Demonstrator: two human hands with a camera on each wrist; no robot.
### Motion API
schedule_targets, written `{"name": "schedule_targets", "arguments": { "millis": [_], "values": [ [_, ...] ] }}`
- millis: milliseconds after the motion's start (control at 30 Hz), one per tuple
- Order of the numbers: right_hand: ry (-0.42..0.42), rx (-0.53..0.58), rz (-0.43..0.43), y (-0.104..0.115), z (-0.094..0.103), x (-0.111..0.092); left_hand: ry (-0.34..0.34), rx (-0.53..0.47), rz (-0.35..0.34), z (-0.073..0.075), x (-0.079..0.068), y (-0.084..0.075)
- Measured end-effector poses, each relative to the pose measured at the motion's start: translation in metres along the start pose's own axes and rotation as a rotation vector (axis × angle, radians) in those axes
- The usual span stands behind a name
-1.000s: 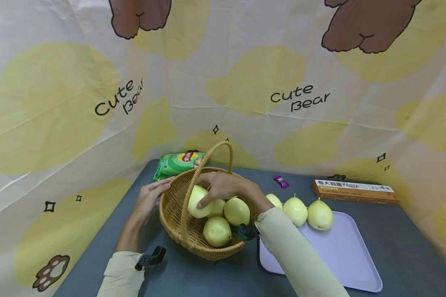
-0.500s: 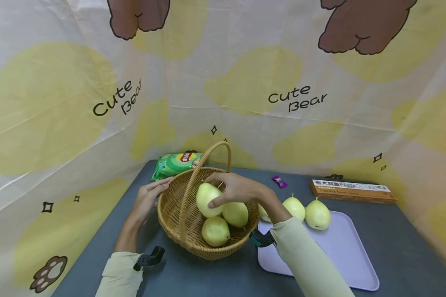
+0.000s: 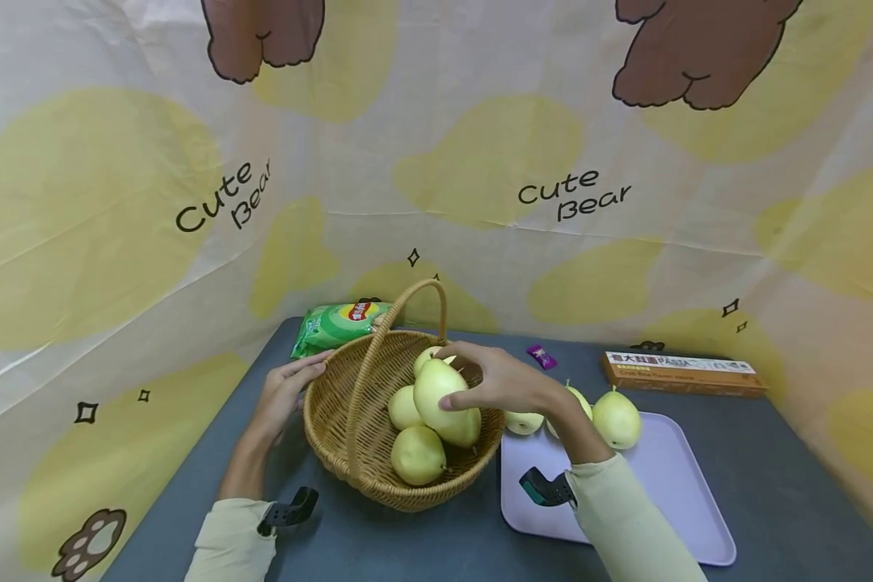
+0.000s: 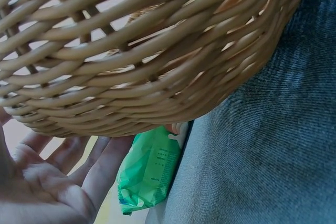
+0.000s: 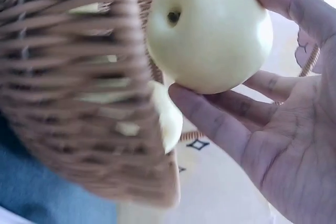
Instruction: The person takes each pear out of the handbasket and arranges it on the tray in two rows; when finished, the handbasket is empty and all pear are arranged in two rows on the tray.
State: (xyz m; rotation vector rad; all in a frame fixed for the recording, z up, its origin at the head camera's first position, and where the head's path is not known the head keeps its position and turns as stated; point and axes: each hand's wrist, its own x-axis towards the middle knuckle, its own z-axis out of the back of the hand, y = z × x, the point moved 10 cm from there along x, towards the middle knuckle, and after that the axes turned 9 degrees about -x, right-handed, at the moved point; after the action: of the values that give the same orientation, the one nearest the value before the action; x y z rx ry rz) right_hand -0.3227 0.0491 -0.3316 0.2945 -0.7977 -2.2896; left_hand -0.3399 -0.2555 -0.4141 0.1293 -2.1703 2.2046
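My right hand holds a pale yellow-green pear between thumb and fingers, over the right part of a wicker basket. In the right wrist view, thumb and fingertips grip the pear from its sides, beside the basket's wall. Several other pears lie inside the basket, partly hidden by the held one. My left hand rests with its fingers at the basket's left rim. The left wrist view shows that hand with fingers extended against the outside of the weave.
Right of the basket lies a lilac tray, with pears along its far left side, partly behind the right arm. Behind are a green chip bag, a small purple packet and a long brown pasta box. The basket's tall handle arches over it.
My right hand has drawn the pear rightward within the basket, uncovering other pears behind and left of it. My left hand has stayed at the rim. The head view has shifted slightly.
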Motion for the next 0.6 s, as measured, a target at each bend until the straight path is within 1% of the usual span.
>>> {"name": "schedule_targets", "arguments": {
  "millis": [167, 267, 400, 600],
  "values": [
    [-0.087, 0.075, -0.006, -0.012, 0.010, -0.021, 0.010, 0.000, -0.007, 0.000, 0.001, 0.001],
    [-0.123, 0.121, -0.001, -0.019, 0.015, -0.033, 0.008, -0.011, -0.007, -0.001, 0.001, 0.002],
    [-0.165, 0.139, -0.011, -0.031, 0.022, -0.048, 0.004, -0.027, -0.003, 0.000, 0.002, 0.003],
    [-0.215, 0.149, -0.057, -0.047, 0.028, -0.068, 0.003, -0.031, -0.004, 0.000, 0.002, 0.002]
  ]
}}
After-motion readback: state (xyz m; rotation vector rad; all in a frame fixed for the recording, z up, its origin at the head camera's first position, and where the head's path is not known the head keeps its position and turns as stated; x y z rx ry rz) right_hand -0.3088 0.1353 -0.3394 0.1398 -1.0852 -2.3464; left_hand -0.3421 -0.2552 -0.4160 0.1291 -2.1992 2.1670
